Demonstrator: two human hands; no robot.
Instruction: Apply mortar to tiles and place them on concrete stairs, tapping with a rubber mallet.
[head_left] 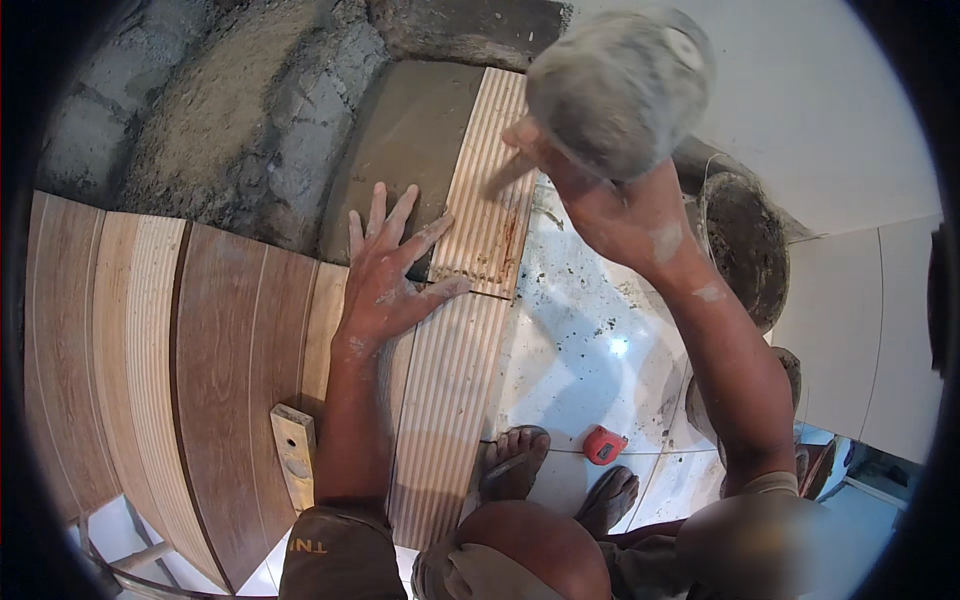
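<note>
At the near edge, bent knees are seen, with sandalled feet planted on white floor tiles; a red tape measure is set down just to the right of the feet. On the left, a yellow spirit level is propped against brown wood-look boards. A near ribbed strip, pale and grooved, is laid lengthwise beside the left forearm. Beyond it, a far ribbed tile is placed end to end with the strip, its near right part smeared with reddish brown. The left hand is held with fingers spread, thumb and forefinger at the tile's near left corner; whether the other fingers are pressed into the wet mortar cannot be told. Above the tile's right side, a blurred, dark-headed mallet is raised, its handle clasped by the closed right hand. A grimy bucket is partly hidden beyond the right forearm. Far left, rough sandy ground is bordered by grey cement.
</note>
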